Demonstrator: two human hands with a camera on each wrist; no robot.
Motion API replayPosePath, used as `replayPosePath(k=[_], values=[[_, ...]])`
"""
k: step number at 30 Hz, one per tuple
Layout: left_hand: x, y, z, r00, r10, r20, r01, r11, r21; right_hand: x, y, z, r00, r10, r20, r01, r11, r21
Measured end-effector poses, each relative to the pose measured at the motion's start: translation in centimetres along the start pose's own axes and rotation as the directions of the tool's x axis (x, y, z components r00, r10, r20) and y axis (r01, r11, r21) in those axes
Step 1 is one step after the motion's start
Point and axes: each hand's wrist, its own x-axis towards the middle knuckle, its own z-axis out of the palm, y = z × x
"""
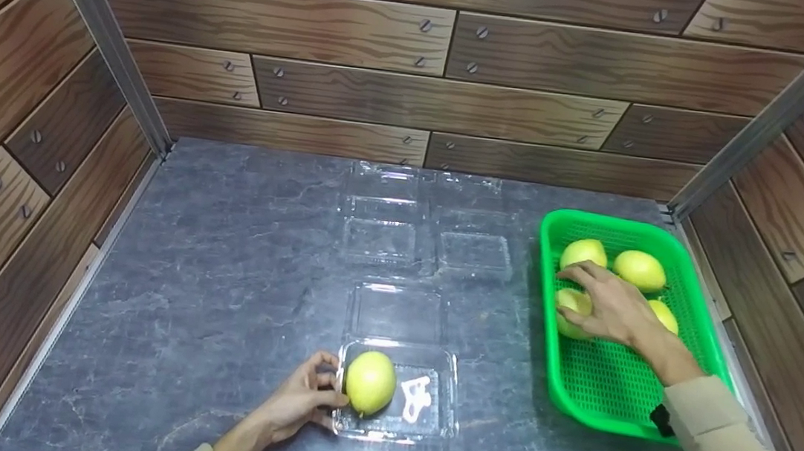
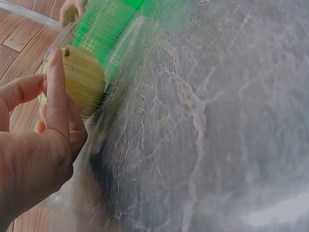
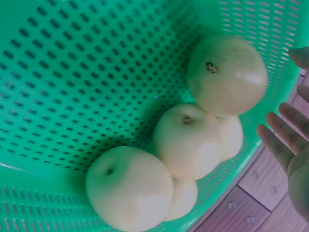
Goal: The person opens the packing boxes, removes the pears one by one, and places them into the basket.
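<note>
A yellow-green pear (image 1: 370, 383) sits in the left half of a clear plastic container (image 1: 453, 395), whose lid (image 1: 400, 313) lies folded back behind it. My left hand (image 1: 298, 398) pinches the container's left wall, thumb beside the pear. In the left wrist view, the pear (image 2: 84, 82) shows through the plastic. My right hand (image 1: 614, 307) reaches into a green basket (image 1: 555, 391), fingers spread over a pear (image 1: 572, 325) at its left side. The right wrist view shows the fingers straight and apart, with a gap to the nearest pear (image 3: 227, 75).
More pears (image 1: 640, 271) lie in the basket's far half. Behind the lid, several clear containers, including a left one (image 1: 380, 238) and a right one (image 1: 475, 252), stand on the grey marbled table (image 1: 234, 260). Wood-patterned walls (image 1: 349, 89) enclose the back and sides.
</note>
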Motion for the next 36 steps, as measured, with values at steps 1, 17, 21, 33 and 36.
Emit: replayPosePath(k=[1, 17, 21, 33, 36], values=[[0.0, 0.0, 0.0, 1.0, -0.001, 0.0, 0.001, 1.0, 0.001, 0.0, -0.2, -0.2, 1.0, 0.002, -0.012, -0.002, 1.0, 0.008], [0.0, 0.1, 0.0, 1.0, -0.016, -0.002, 0.016, 1.0, -0.005, 0.9, -6.0, -1.1, 0.969, -0.152, -0.192, 0.179, 0.975, 0.131], [-0.1, 0.1, 0.0, 1.0, -0.02, 0.003, 0.02, 1.0, -0.004, 1.0, -7.6, -0.9, 0.958, -0.195, -0.21, 0.231, 0.959, 0.162], [-0.2, 0.2, 0.0, 1.0, -0.015, 0.024, 0.015, 1.0, -0.008, 1.0, -11.7, 1.1, 0.935, -0.253, -0.248, 0.315, 0.914, 0.255], [-0.1, 0.2, -0.1, 1.0, -0.02, 0.019, 0.02, 1.0, -0.001, 0.7, -12.8, 2.1, 0.937, -0.254, -0.24, 0.317, 0.907, 0.278]])
